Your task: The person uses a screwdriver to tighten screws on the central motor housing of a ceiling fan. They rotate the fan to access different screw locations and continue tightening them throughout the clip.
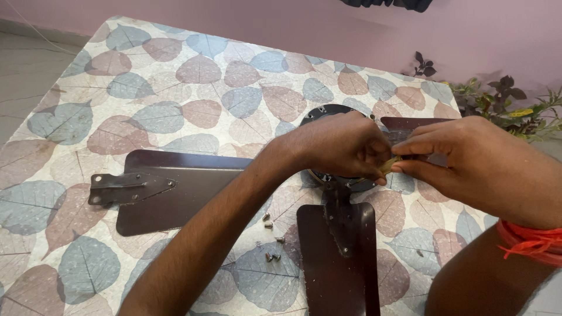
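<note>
Pinching a small yellowish tool (389,165) between left hand (339,146) and right hand (468,158) over fan hub (328,111), centre frame; loose screws (270,240) lie lower centre.

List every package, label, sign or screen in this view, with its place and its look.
None of these is in view.
The table has a cover printed with blue and pink leaves.
On it lie dark brown fan blades, a round fan hub and loose screws.
Both hands pinch a small yellowish piece above the hub.
</note>
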